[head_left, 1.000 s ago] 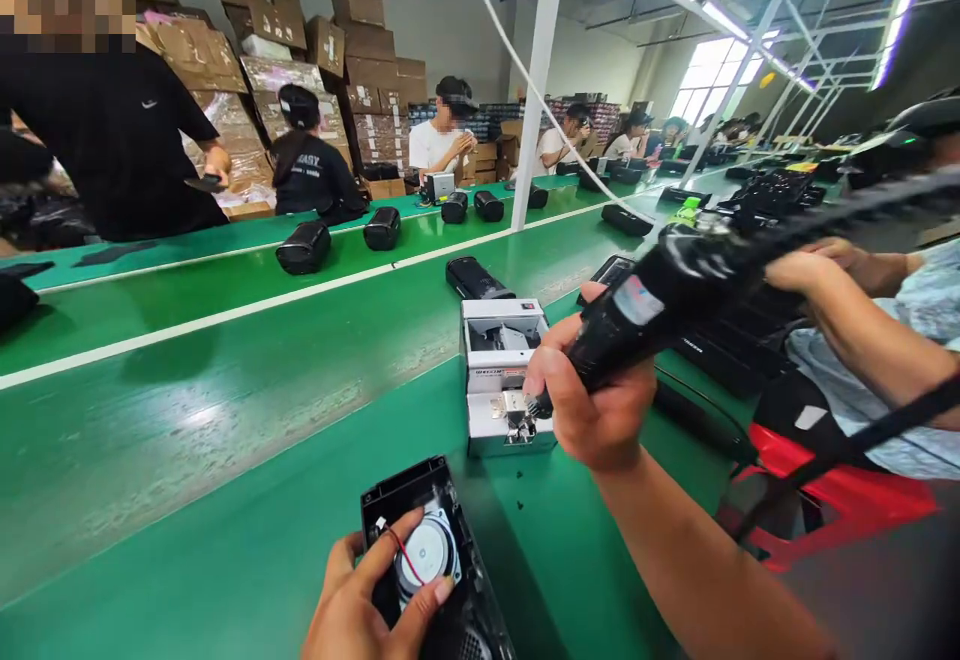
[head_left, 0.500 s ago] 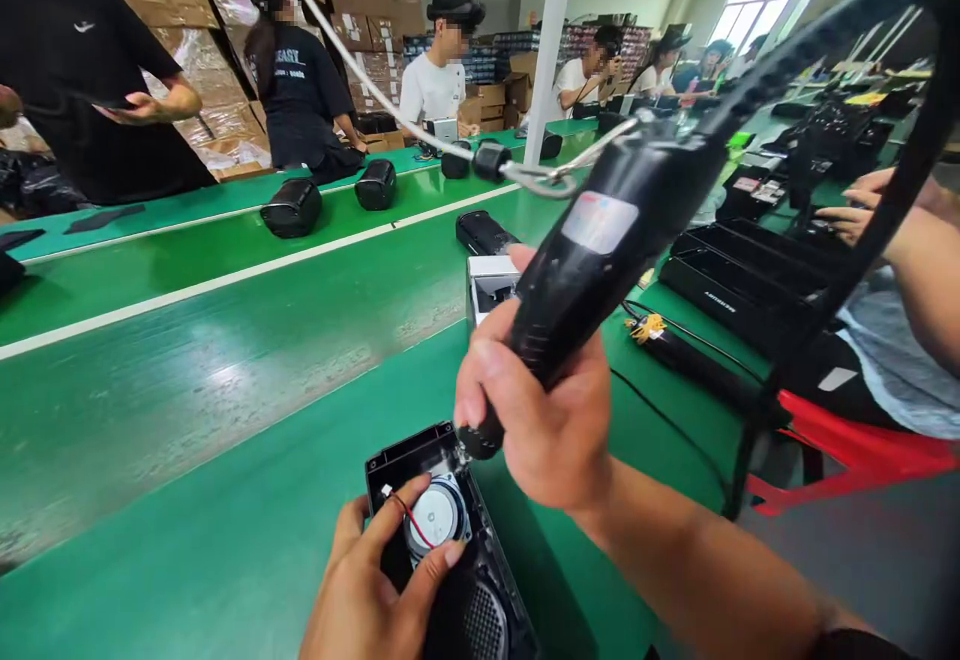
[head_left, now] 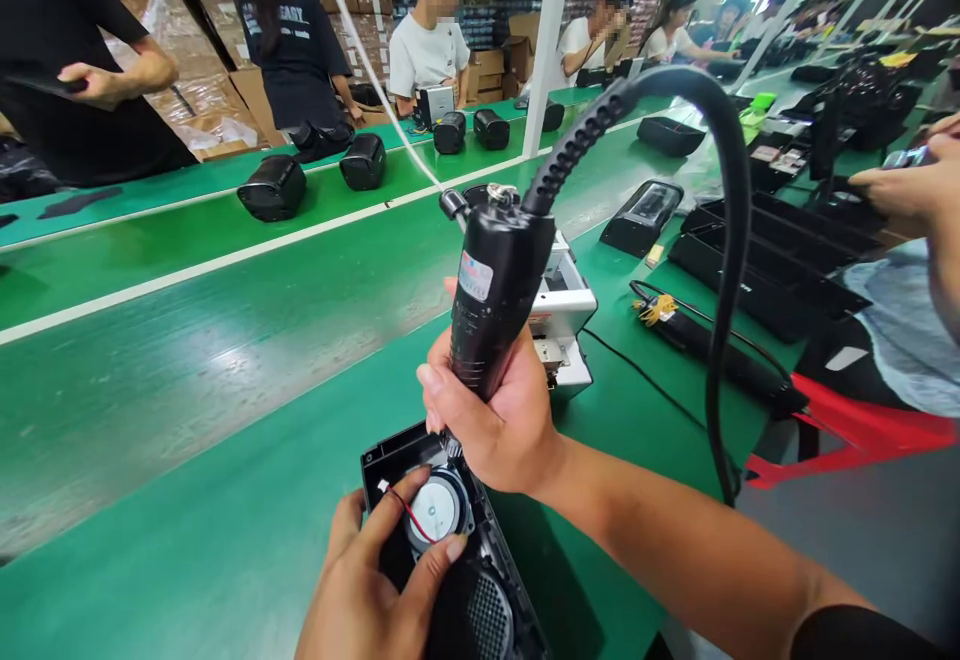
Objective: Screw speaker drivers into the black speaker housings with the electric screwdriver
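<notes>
My right hand point(head_left: 499, 410) is wrapped round a black electric screwdriver point(head_left: 499, 285), which stands nearly upright with a thick black cable at its top. Its tip meets the upper edge of a black speaker housing point(head_left: 480, 530) beside a round speaker point(head_left: 435, 510). With thumb and fingers, my left hand point(head_left: 375, 580) grips the speaker at its rim, inside the housing. A red and black wire with a white plug lies across the speaker. Below it in the housing is a round mesh grille point(head_left: 489, 618).
A white device point(head_left: 574, 315) stands behind the screwdriver. Black speakers point(head_left: 272, 188) sit along the green line point(head_left: 225, 290). Black housings point(head_left: 765, 250) and a red stool point(head_left: 862, 430) are at the right. Several people stand or sit around, one person's hands at the right edge.
My right hand has moved left and tilted the screwdriver more upright, its tip now at the housing's edge. My left hand keeps its hold. The view has shifted, showing more of the white device.
</notes>
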Demonstrator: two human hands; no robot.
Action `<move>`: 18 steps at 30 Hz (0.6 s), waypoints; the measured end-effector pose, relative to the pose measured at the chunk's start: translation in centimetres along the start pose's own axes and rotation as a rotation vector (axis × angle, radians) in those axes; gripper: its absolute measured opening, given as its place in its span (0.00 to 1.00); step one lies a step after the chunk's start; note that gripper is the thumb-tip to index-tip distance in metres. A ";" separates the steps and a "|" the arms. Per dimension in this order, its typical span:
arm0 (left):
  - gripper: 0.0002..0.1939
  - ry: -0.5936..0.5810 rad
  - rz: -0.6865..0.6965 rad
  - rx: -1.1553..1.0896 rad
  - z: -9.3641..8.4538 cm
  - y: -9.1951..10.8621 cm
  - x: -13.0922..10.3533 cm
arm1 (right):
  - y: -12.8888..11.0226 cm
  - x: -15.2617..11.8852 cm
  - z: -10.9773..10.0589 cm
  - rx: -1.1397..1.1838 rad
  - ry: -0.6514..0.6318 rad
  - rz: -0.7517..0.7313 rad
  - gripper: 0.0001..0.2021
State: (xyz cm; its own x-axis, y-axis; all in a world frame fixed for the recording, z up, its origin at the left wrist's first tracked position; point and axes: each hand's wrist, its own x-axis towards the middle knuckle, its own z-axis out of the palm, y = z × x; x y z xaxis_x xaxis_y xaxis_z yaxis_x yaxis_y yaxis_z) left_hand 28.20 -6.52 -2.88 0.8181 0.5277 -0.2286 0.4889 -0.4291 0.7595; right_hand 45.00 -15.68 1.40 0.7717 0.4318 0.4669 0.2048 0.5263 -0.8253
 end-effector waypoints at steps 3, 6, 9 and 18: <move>0.33 -0.037 -0.005 0.022 -0.1 -0.2 0.0 | 0.0 0.1 0.0 -0.030 0.003 0.016 0.14; 0.32 -0.029 0.001 0.027 0.0 -0.1 0.0 | -0.1 0.1 0.0 -0.025 -0.001 0.011 0.15; 0.33 -0.010 -0.013 0.023 0.0 0.3 -0.1 | 0.0 0.0 0.0 -0.007 -0.025 -0.008 0.16; 0.33 0.011 -0.036 0.017 0.0 1.4 -0.3 | -0.1 0.0 -0.2 -0.043 -0.063 0.032 0.16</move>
State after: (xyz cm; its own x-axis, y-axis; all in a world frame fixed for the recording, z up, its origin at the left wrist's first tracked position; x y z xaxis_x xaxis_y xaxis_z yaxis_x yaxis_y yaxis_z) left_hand 28.68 -7.28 -1.74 0.7964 0.5509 -0.2493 0.5236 -0.4221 0.7400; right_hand 45.07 -15.89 1.42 0.7388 0.4942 0.4582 0.2073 0.4803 -0.8523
